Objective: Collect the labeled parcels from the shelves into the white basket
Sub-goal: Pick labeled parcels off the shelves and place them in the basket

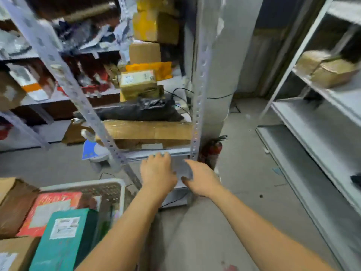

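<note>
My left hand (158, 171) and my right hand (202, 179) reach to the foot of the metal shelf (196, 122). Between them is a flat grey parcel (180, 167), just below the lowest shelf rail. The left fingers curl over its far left edge. The right hand grips its right side, thumb on top and fingers mostly hidden. No label shows on it. The white basket (122, 194) stands at lower left and holds a teal labeled parcel (64, 237), a red parcel (50, 210) and brown boxes (15, 202).
A long cardboard box (148, 132) with a black bag (140, 110) on it fills the shelf above my hands. Small labeled boxes (137, 81) are stacked higher. A red fire extinguisher (214, 151) stands right of the post. Another grey shelf (316, 122) runs along the right.
</note>
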